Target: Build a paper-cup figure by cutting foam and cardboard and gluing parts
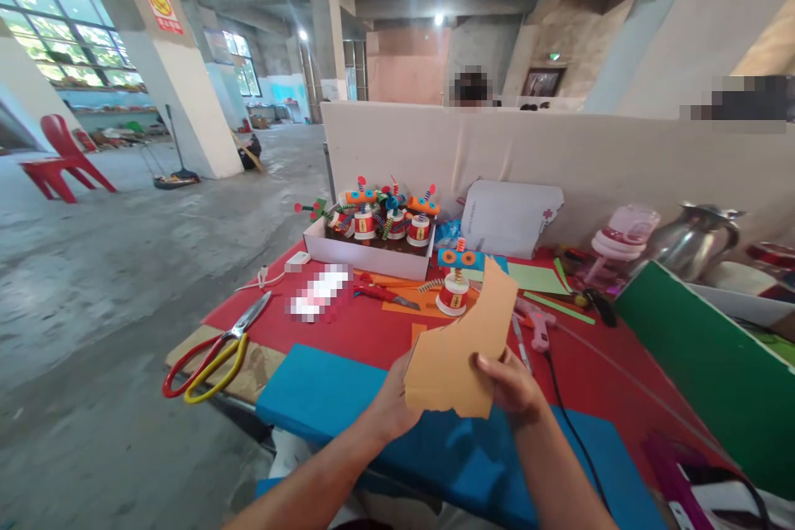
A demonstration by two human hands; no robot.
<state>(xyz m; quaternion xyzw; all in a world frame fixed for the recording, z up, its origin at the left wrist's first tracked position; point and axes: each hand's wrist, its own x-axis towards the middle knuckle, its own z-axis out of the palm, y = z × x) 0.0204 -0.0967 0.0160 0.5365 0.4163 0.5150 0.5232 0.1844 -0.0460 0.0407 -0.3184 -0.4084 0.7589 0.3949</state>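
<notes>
An irregularly cut piece of tan cardboard [463, 352] is held up above the blue sheet [323, 385] at the table's front. My left hand [396, 397] grips its lower left edge, with the fingers partly hidden behind it. On the right side, my right hand [513, 381] pinches it, thumb on the front face. Just behind the cardboard stands a small paper-cup figure [453, 298] with a blue tube head, orange eyes and a spring neck. A pink glue gun [539, 327] lies right of my right hand, beside a thin white pen-like tool [520, 341].
Scissors [233, 337] with red and yellow handles lie at the left edge. A red-handled knife [385, 295] rests near a white box [373, 255] of similar figures. A green board [708, 373] leans right, before a metal kettle [689, 240]. A white partition [397, 149] stands behind.
</notes>
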